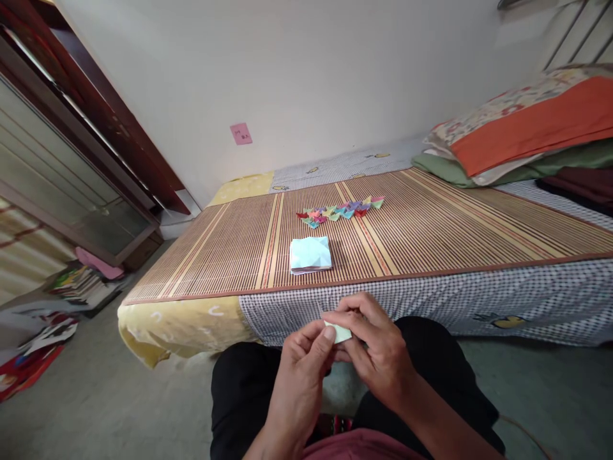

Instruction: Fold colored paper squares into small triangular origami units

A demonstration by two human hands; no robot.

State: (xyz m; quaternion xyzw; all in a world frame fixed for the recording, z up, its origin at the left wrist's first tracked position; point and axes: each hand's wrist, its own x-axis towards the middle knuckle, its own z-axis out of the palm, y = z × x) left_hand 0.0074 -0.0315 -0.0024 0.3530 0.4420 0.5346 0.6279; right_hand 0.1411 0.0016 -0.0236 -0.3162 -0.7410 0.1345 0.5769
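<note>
A small piece of pale green folded paper [341, 333] is held between my two hands, above my lap and just in front of the bed edge. My left hand [306, 358] pinches its left side, thumb on top. From the right, my right hand [376, 338] grips the paper too, its fingers over the upper edge; the fingertips underneath are partly hidden. A stack of square paper sheets [310, 253], pale blue on top, lies on the mat beyond my hands. Farther back sits a cluster of small folded paper pieces [340, 212] in many colours.
The striped mat [230, 255] covers the bed, over a checked sheet [431, 303]. Folded bedding with an orange band [531, 137] is piled at the right back. A pink paper [241, 133] is on the wall. Books [79, 281] lie at the left, by a cabinet.
</note>
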